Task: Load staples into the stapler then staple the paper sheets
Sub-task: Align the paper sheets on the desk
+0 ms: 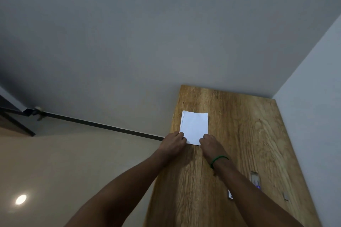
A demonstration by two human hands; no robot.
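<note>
White paper sheets (194,126) lie flat on the wooden table (245,134), near its left edge. My left hand (174,143) pinches the near left corner of the sheets. My right hand (210,144), with a green bead bracelet on the wrist, pinches the near right corner. A small box, possibly of staples (255,178), lies by my right forearm. A shiny metal piece, perhaps part of the stapler (230,195), pokes out from under that forearm; the rest of it is hidden.
A small grey strip (286,196) lies on the table near the right wall. The table stands in a corner, with walls behind it and to its right. Beige floor lies to the left, with a dark skirting line along the wall.
</note>
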